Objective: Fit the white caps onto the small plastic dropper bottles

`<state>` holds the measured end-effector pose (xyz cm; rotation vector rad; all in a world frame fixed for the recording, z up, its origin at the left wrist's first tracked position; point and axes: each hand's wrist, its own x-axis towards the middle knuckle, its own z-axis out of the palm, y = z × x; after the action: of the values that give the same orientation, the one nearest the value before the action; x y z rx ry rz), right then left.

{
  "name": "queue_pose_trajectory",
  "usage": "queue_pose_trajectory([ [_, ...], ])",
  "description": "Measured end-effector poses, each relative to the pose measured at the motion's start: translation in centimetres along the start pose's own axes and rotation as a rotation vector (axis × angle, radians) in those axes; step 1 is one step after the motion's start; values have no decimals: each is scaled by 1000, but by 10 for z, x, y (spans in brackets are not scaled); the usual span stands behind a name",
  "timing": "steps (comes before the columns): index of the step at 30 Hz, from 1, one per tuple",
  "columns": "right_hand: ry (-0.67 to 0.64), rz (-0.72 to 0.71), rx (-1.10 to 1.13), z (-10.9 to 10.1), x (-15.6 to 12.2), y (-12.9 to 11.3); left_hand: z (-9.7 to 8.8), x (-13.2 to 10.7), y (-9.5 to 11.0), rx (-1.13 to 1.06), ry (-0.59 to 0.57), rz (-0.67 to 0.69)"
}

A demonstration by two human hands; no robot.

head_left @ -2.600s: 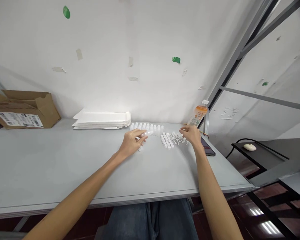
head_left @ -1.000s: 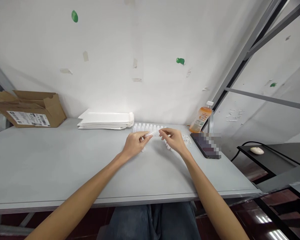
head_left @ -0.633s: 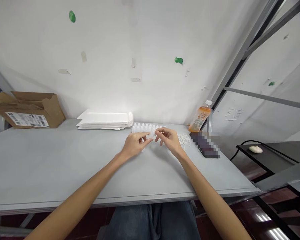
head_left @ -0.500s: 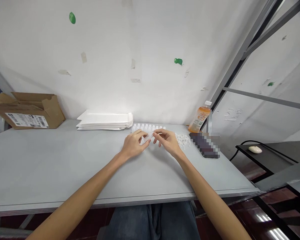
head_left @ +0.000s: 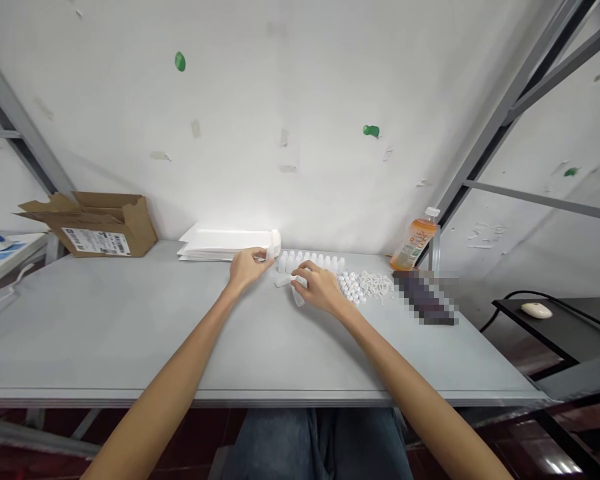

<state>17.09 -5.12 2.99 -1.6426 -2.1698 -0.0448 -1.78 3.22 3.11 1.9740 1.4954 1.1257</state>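
My left hand (head_left: 247,269) is at the right end of a stack of white paper bags (head_left: 227,245), and its fingers pinch the raised end of the top bag (head_left: 274,243). My right hand (head_left: 320,290) sits low over the table, its fingers around a small translucent plastic bottle (head_left: 298,297). Another such bottle (head_left: 283,282) lies just left of those fingers. Behind them stands a row of small white bottles (head_left: 310,261). To the right are a cluster of white caps (head_left: 351,287) and a tangle of white plastic pieces (head_left: 377,284).
An orange-labelled plastic bottle (head_left: 414,240) stands at the back right, near a pixelated phone (head_left: 424,297) on the grey table (head_left: 105,327). A cardboard box (head_left: 97,227) sits at the back left. A white mouse (head_left: 536,310) lies on a lower dark shelf.
My left hand has moved left from the bottle row to the paper stack. My right hand has moved down and left, and my hands are now apart. The view has tilted slightly.
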Motion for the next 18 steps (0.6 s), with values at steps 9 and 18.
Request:
queue_pose_trajectory([
  [9,-128,-167,-217,16,9,-17,3,3,-17,-34,-313,38],
  [18,-175,-104,-215,1,-10,-1,20,-3,-16,70,-288,54],
])
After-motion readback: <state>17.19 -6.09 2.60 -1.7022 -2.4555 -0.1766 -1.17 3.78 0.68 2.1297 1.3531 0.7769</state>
